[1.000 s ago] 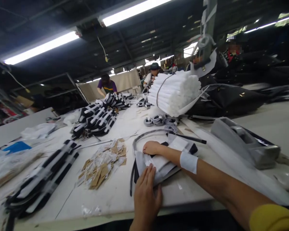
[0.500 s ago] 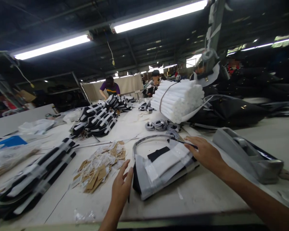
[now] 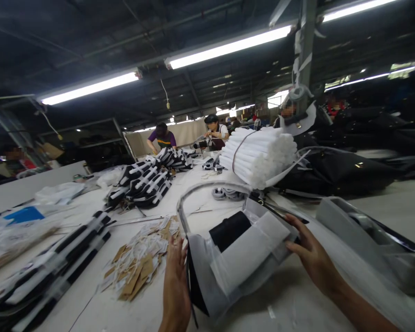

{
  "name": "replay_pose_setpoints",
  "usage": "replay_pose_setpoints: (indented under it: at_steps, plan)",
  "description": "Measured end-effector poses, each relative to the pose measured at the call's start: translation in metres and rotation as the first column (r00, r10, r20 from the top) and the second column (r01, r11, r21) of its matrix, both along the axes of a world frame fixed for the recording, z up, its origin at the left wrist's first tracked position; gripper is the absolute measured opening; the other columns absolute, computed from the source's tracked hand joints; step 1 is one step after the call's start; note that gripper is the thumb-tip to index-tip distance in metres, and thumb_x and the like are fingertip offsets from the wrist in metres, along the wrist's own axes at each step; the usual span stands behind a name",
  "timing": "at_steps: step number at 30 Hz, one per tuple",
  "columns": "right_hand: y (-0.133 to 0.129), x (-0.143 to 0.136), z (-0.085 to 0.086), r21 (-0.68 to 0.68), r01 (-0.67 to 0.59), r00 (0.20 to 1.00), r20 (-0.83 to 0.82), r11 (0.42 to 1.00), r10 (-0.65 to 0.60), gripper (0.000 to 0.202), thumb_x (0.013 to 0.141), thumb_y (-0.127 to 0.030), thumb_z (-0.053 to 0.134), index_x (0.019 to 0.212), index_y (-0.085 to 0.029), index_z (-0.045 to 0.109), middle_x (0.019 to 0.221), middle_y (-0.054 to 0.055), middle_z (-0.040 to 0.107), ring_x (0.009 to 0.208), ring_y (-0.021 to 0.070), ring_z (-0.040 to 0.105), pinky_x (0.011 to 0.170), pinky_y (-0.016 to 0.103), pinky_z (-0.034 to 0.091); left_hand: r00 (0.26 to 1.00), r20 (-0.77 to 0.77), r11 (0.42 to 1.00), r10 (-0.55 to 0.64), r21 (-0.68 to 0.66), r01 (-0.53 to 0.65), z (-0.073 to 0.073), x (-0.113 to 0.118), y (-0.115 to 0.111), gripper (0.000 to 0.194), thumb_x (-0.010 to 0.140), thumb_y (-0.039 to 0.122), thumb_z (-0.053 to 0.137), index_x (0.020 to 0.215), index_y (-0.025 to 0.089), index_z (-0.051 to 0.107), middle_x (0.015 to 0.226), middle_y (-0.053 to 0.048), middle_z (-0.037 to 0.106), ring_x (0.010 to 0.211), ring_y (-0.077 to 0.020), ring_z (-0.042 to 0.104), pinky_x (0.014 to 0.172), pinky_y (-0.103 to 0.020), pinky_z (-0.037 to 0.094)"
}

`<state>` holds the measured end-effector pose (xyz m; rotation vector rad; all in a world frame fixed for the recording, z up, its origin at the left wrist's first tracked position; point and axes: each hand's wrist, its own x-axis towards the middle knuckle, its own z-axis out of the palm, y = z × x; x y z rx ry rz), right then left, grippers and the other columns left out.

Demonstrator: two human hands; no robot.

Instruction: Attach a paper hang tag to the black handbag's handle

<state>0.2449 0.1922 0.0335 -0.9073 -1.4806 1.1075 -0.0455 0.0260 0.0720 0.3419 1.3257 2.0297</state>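
While the wrapped black bag (image 3: pixel 235 258) is tipped up off the desk (image 3: pixel 297 304), the left hand (image 3: pixel 175 288) presses flat against its side, grip spread; the right hand (image 3: pixel 311 258) clasps its far end.

Fluorescent tubes (image 3: pixel 228 46) light a dark-roofed workshop above a long white table (image 3: pixel 197 203). A taped grey post (image 3: pixel 306 50) rises right of the tubes, and a pale partition (image 3: pixel 186 131) stands beyond the table's far end, where people work.
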Motion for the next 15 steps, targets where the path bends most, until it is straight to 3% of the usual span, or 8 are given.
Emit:
replay_pose_setpoints:
  at_steps: [2,5,8,10,12,13,15]
  plan:
    - [0.004,-0.003,-0.006,0.011,-0.038,0.999,0.014,0.999,0.038,0.074,0.077,-0.037,0.065,0.148,-0.028,0.044,0.156,0.006,0.043,0.146,0.0314,0.036,0.121,0.046,0.03,1.0,0.012,0.994,0.003,0.107,-0.004,0.011,0.0,-0.009,0.058,0.094,0.062,0.049,0.147,0.039,0.043,0.153,-0.001,0.05,0.142,-0.0231,0.044,0.124,-0.04,0.026]
    - [0.006,-0.003,-0.012,-0.055,-0.046,0.985,0.162,0.997,0.054,0.075,0.068,-0.031,0.066,0.142,-0.025,0.053,0.15,0.008,0.051,0.139,0.0343,0.045,0.117,0.048,0.037,0.999,-0.015,0.991,-0.04,0.127,0.042,0.029,-0.002,-0.018,0.07,0.088,0.072,0.05,0.142,0.029,0.053,0.145,-0.007,0.058,0.141,-0.0292,0.046,0.121,-0.044,0.032]
    - [0.005,0.006,-0.01,-0.104,0.091,0.983,0.169,0.99,-0.072,0.054,0.07,-0.035,0.063,0.122,-0.023,0.068,0.13,0.01,0.067,0.118,0.0334,0.064,0.104,0.048,0.051,0.993,-0.112,0.994,-0.046,0.096,0.057,0.049,0.001,-0.024,0.073,0.086,0.076,0.046,0.133,0.022,0.062,0.138,-0.009,0.064,0.14,-0.0324,0.046,0.123,-0.046,0.028]
    - [0.008,0.013,-0.001,-0.048,0.291,0.953,0.1,0.956,-0.285,0.033,0.072,-0.039,0.062,0.098,-0.021,0.072,0.109,0.009,0.073,0.104,0.031,0.069,0.096,0.046,0.056,0.986,-0.15,0.993,-0.079,0.077,0.091,0.062,0.006,-0.027,0.073,0.084,0.078,0.048,0.127,0.022,0.067,0.132,-0.01,0.068,0.131,-0.0349,0.054,0.119,-0.048,0.034]
    - [0.02,0.016,0.014,0.064,0.435,0.898,0.037,0.898,-0.438,0.025,0.077,-0.04,0.06,0.089,-0.021,0.069,0.098,0.009,0.073,0.095,0.0275,0.07,0.088,0.041,0.059,0.98,-0.162,0.99,-0.119,0.06,0.13,0.072,0.013,-0.029,0.071,0.078,0.079,0.056,0.119,0.023,0.071,0.125,-0.01,0.072,0.116,-0.0364,0.064,0.11,-0.05,0.045]
    - [0.03,0.015,0.023,0.133,0.44,0.892,0.053,0.888,-0.45,0.027,0.08,-0.041,0.056,0.093,-0.02,0.067,0.099,0.009,0.073,0.092,0.0257,0.07,0.084,0.039,0.06,0.978,-0.164,0.989,-0.128,0.055,0.138,0.075,0.016,-0.029,0.071,0.075,0.08,0.059,0.116,0.023,0.072,0.122,-0.01,0.073,0.11,-0.0361,0.067,0.105,-0.05,0.049]
    - [0.055,0.007,0.041,0.254,0.311,0.907,0.208,0.916,-0.366,0.035,0.086,-0.04,0.047,0.105,-0.019,0.067,0.105,0.01,0.073,0.086,0.0231,0.071,0.078,0.036,0.06,0.977,-0.165,0.989,-0.132,0.042,0.141,0.079,0.02,-0.029,0.067,0.072,0.079,0.063,0.109,0.024,0.075,0.113,-0.009,0.076,0.101,-0.0346,0.07,0.1,-0.049,0.053]
